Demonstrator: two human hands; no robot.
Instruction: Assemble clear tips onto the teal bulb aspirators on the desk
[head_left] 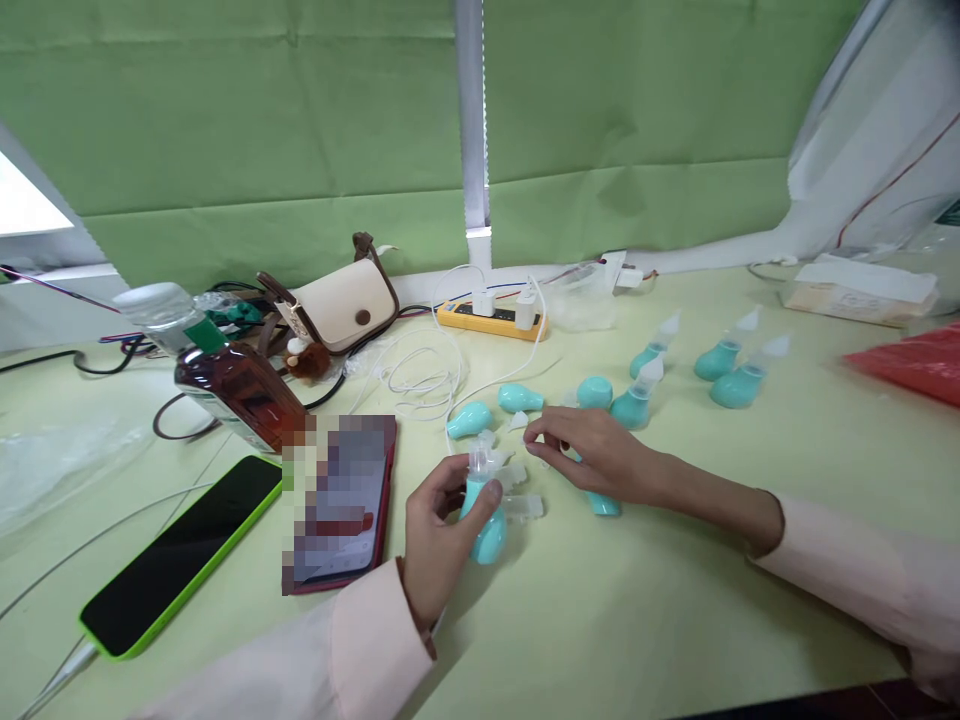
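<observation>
My left hand (pixel 442 530) grips a teal bulb nasal aspirator (pixel 487 535) upright, thumb across its front; a clear collar sits on its top. Clear plastic parts (pixel 523 507) lie just right of it. My right hand (pixel 581 445) has its fingertips drawn together beside a small white nozzle tip (pixel 517 422); what they hold, if anything, I cannot make out. Under that hand a teal bulb (pixel 604 503) is partly hidden. Loose teal bulbs (pixel 520 398) lie beyond my hands. Several aspirators with white tips fitted (pixel 739 385) stand to the right.
Two phones, one in a green case (pixel 180 555) and one in a red case (pixel 345 505), lie at left. Behind them are an amber bottle (pixel 236 395) and a cream bag (pixel 349 305). A yellow power strip (pixel 491 320) with white cables lies at the back. A red bag (pixel 907 362) is far right.
</observation>
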